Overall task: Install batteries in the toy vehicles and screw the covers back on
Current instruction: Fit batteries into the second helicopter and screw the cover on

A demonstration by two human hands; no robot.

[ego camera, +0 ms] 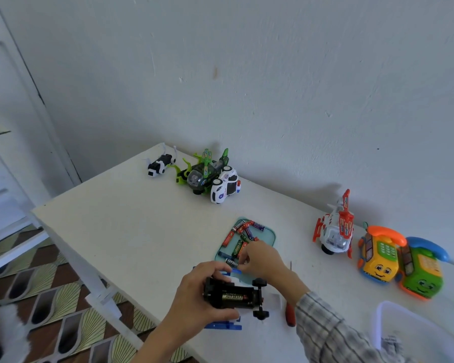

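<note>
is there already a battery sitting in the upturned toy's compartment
Yes, a black and gold battery lies in the open black compartment of the upturned toy vehicle, which the left hand holds.

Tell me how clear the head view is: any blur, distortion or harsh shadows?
Head view: wide-angle bending toward the edges; soft, even light with mild shadows behind the toys on the wall; centre fairly sharp, the battery label in the upturned toy legible; the plaid sleeve and lower corners smear.
</note>
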